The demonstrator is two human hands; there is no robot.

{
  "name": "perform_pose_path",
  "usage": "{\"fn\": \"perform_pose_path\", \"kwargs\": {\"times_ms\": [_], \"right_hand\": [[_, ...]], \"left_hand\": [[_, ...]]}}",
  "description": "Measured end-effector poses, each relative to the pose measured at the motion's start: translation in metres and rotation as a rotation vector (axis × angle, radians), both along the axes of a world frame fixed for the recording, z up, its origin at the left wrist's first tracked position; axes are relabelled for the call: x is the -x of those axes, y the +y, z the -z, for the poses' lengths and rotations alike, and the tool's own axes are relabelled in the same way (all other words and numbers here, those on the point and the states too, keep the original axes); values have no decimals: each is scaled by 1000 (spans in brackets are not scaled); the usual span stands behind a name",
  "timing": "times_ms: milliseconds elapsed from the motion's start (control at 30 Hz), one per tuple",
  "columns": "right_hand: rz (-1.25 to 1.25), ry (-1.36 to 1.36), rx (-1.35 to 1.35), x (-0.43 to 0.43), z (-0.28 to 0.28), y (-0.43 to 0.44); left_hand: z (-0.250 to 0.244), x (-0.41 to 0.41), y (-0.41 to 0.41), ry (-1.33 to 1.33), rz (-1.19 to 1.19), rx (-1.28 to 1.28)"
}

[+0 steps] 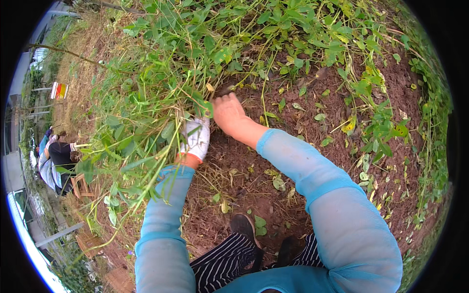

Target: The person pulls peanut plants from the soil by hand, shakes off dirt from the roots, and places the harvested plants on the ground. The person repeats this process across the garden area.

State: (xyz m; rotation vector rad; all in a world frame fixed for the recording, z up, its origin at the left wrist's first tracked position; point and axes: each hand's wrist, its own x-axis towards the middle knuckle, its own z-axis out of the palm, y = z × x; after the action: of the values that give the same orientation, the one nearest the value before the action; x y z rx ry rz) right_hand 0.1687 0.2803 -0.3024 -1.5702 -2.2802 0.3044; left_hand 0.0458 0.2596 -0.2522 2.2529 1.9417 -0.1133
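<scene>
My left hand [197,136], in a white glove with an orange cuff, is closed around a bunch of green leafy stems [146,106] that spreads over my left forearm. My bare right hand [228,110] is low over the brown soil, just right of the glove, at the base of the leafy plants [205,47]. Its fingers are curled and partly hidden, so what they hold cannot be told. Blue sheer sleeves cover both my arms.
Trailing plants [373,88] and fallen yellow leaves lie on the soil [307,110] to the right. My shoe [242,225] stands below the hands. At the far left another person [55,161] is beside a wooden stool [81,186]. A bare branch [73,54] juts in at upper left.
</scene>
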Motion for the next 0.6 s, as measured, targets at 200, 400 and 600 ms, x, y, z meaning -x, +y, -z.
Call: {"fn": "perform_pose_path", "kwargs": {"times_ms": [200, 400, 600], "right_hand": [[-170, 26, -198, 24, 22, 25], [-114, 41, -234, 19, 23, 17], [86, 430, 295, 19, 23, 20]], "left_hand": [[20, 16, 3, -198, -70, -186], [69, 27, -6, -344, -102, -285], [78, 30, -4, -136, 12, -157]]}}
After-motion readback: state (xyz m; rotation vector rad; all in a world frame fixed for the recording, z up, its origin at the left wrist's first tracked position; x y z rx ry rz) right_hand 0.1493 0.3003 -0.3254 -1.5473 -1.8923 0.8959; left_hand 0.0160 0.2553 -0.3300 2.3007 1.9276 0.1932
